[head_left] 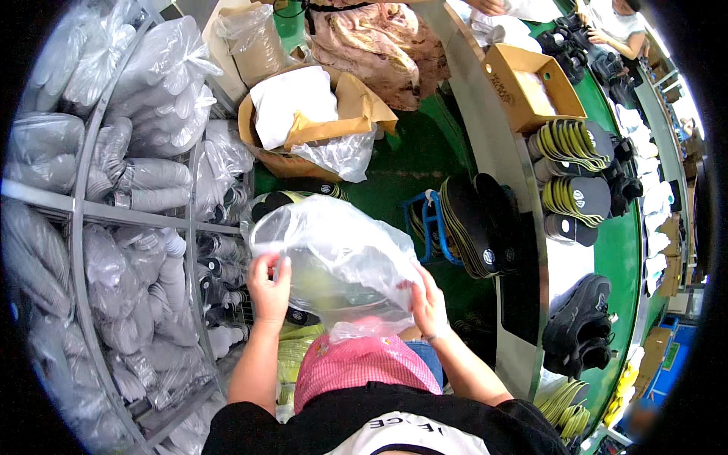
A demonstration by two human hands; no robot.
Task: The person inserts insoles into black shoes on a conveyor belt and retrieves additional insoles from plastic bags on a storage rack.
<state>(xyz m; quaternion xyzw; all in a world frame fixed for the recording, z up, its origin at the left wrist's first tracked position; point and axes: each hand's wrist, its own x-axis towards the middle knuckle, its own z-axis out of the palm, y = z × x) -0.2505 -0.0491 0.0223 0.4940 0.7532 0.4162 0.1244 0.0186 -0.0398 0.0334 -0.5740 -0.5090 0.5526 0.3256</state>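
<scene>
A large clear plastic bag (345, 250) is spread between my hands in front of my pink checked apron (356, 364). My left hand (269, 287) pinches its left edge, thumb against fingers. On the other side my right hand (428, 305) grips the right edge, fingers curled into the film. The bag's mouth looks wide and bunched. Pale green shows through the film, and I cannot tell whether anything lies inside. Black insoles (284, 201) peek out just beyond the bag. Beside my left arm lies a yellow-green bundle (299, 349), partly hidden.
Left stands a metal rack (133, 208) packed with bagged grey rolls. Ahead is an open carton (265, 155) with plastic. To the right, a blue frame (432, 227) holds stacked insoles beside a bench bearing insole stacks (572, 144), a box (523, 91) and black shoes (576, 326). People work beyond.
</scene>
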